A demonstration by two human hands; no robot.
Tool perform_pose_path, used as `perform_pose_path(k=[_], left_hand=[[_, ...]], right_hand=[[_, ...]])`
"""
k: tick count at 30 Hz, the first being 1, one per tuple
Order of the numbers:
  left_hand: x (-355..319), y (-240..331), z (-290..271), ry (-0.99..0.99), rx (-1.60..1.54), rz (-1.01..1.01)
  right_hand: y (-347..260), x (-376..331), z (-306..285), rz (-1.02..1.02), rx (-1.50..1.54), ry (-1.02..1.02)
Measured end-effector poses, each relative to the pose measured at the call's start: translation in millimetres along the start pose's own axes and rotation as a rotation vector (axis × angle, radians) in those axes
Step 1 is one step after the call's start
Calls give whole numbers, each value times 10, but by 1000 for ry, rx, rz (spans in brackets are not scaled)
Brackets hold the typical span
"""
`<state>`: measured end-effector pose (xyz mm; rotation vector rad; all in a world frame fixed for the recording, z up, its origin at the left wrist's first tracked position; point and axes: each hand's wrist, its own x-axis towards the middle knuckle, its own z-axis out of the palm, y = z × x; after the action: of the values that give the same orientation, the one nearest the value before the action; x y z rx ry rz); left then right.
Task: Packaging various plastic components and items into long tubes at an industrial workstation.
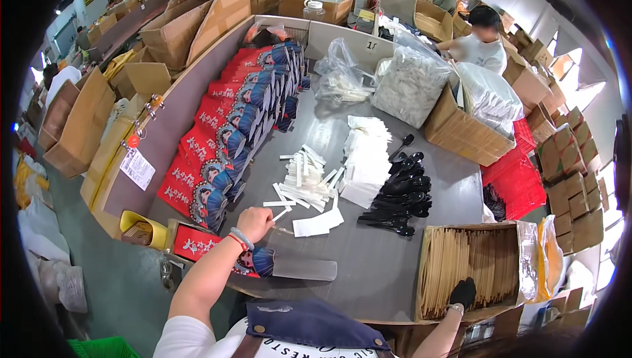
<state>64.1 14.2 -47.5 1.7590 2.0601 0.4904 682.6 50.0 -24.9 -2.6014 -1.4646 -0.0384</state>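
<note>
My left hand (255,224), bare with bands at the wrist, pinches a slim white paper strip (282,214) over the table. Below that forearm lies a red printed pouch (196,243) with a blue-headed figure and a clear end. Beyond the hand are a loose heap of white strips (306,177), a stack of white napkin packets (365,164) and a pile of black plastic spoons (403,193). On the right, my right hand (463,292), in a black glove, reaches into a carton of wooden chopsticks (471,259); its fingers are bent closed on some of them.
Overlapping rows of red pouches (204,140) line the table's left side along a grey partition (158,154). At the back stand a clear bag of white packets (411,84) and a carton (461,127). Another person (487,45) works beyond. Red crates (517,173) stand at the right.
</note>
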Motion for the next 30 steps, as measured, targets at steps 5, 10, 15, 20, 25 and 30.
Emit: perform_pose_path(k=[5,10,15,20,25,30], left_hand=[[5,98,-52,129,84,35],[44,418,150,67,-37,130],[85,632,381,73,-9,196],[34,658,408,-73,60,205],[-84,595,318,-95,-123,99],[-79,643,233,-224,-484,31]], right_hand=[[141,51,91,49,-1,83],[-418,-73,150,-149,672,299],[-2082,-536,146,-565,481,-162],[-2433,-400,398,-674,336,-196],[-2261,-720,419,-660,236,-261],[-2223,-827,324,-710,210,-229]])
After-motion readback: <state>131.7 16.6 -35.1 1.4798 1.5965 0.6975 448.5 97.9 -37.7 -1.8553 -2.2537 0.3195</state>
